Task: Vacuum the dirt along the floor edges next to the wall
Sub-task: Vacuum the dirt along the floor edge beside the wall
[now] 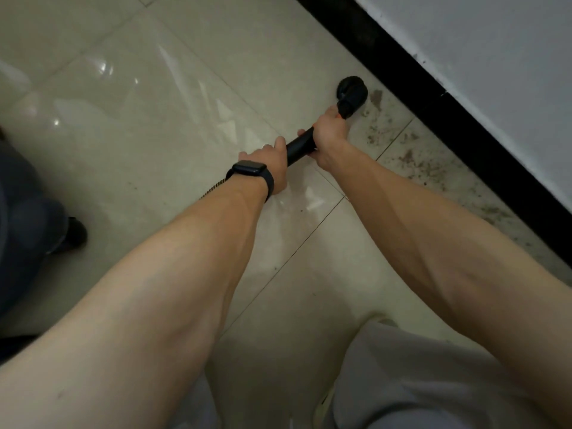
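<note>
A black vacuum wand [300,147] is gripped by the left hand [269,162] and right hand [329,134], its round nozzle [353,91] set beside dirt [411,156] strewn along black skirting [448,119].

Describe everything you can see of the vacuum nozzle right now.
The vacuum nozzle is a black, smooth, plastic-looking tube, angled down toward the wall. It ends in a round black brush head, with a small orange part just behind it. The left hand grips the rear of the tube, the right hand the front. The head sits at the pale floor tile, apparently touching, beside a dirt patch and short of the black baseboard.
</note>
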